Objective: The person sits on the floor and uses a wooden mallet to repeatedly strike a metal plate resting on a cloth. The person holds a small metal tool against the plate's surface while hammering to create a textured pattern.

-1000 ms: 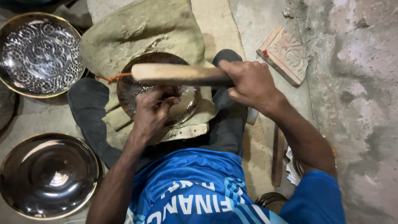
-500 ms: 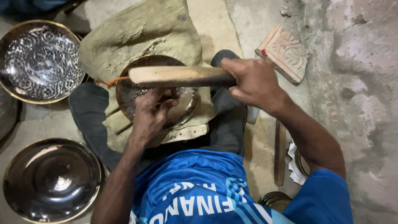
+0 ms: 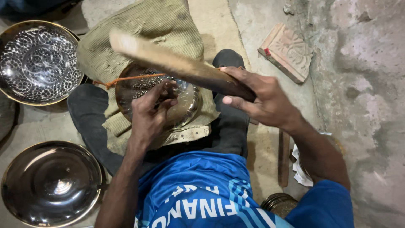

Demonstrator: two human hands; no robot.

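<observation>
Blue printed jersey (image 3: 198, 190) nearest the camera; dark trousers crossed beneath, person seated on the floor.

Left hand (image 3: 148, 113) is set on the round embossed brass plate (image 3: 181, 105), fingers (image 3: 162, 95) pinched narrow around a small tool; the tool itself cannot be made out. The plate rests on a folded khaki cloth (image 3: 143, 38) over the lap.

Right hand (image 3: 261, 99) is closed round the dark handle of a long wooden mallet (image 3: 168, 61). Half a second ago the mallet lay level over the plate; now its pale end is tilted up and leftward, blurred. A stroke is judged under way, the embossing ongoing.

Further out: a plain polished brass dish (image 3: 50, 183), a patterned brass tray (image 3: 36, 63), a carved reddish block (image 3: 287, 50).
</observation>
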